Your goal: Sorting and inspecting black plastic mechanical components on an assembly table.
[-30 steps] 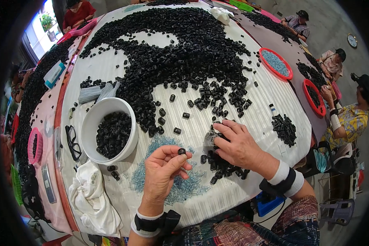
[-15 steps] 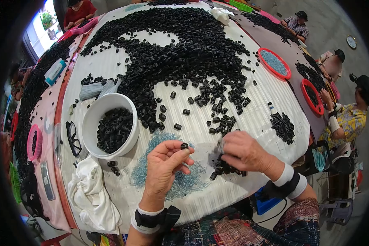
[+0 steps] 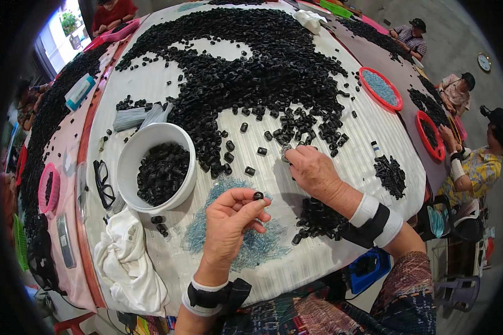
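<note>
Between the thumb and forefinger of my left hand (image 3: 232,223) is a small black cylindrical part (image 3: 257,196) with a hole in its end, held over a spread of tiny clear-blue pieces (image 3: 246,251). My right hand (image 3: 316,173) is closed over the white table cover, its fingertips around a small greyish thing (image 3: 285,153) that I cannot make out. Below its wrist lies a near pile of black cylindrical parts (image 3: 318,215). A white bucket (image 3: 189,162), partly filled with similar parts, stands left of my hands.
A big heap of black parts (image 3: 251,72) covers the far table. Thin black pieces (image 3: 390,176) lie at right, a red-rimmed basket of blue pieces (image 3: 381,88) behind. Eyeglasses (image 3: 103,186) and white cloth (image 3: 126,262) lie at left. A person in yellow (image 3: 480,167) sits at right.
My right hand has moved from the near pile away and to the left, toward the loose parts. My left hand still holds the black part; the whole view has shifted slightly.
</note>
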Available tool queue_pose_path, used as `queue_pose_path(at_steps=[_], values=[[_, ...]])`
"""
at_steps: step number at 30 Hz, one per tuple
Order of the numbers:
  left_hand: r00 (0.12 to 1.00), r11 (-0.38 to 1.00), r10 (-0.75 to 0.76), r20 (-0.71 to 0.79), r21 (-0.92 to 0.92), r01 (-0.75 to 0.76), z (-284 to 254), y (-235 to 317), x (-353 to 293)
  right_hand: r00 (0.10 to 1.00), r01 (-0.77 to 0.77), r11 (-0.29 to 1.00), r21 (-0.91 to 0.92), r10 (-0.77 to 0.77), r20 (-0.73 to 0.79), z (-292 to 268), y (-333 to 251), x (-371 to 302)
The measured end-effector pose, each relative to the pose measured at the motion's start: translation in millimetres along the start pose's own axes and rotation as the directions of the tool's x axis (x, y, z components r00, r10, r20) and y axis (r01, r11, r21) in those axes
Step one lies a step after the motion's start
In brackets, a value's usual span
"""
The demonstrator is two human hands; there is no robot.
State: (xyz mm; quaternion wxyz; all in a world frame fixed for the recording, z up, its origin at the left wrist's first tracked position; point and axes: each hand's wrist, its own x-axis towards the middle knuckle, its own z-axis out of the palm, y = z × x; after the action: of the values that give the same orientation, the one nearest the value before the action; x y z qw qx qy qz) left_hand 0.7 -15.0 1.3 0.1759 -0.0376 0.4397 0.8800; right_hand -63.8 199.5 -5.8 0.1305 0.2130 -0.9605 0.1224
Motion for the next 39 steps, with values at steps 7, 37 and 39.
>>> queue_pose_path(at_steps=[7, 37, 39], values=[[0.998, 0.993, 0.056, 0.002, 0.107, -0.056, 3.9, -0.3, -2.5, 0.995, 0.006, 0.880, 0.474, 0.040, -0.086, -27.2, -28.0, -3.4], [0.997, 0.960, 0.081, -0.010, 0.269, -0.075, 11.2, -7.0, -6.9, 0.944, 0.194, 0.889, 0.414, -0.053, -0.327, -37.3, -74.3, -29.6], [0.997, 0.959, 0.079, 0.008, 0.271, -0.079, 9.2, -8.4, -6.0, 0.943, 0.220, 0.894, 0.390, -0.093, -0.318, -36.7, -74.2, -29.9]])
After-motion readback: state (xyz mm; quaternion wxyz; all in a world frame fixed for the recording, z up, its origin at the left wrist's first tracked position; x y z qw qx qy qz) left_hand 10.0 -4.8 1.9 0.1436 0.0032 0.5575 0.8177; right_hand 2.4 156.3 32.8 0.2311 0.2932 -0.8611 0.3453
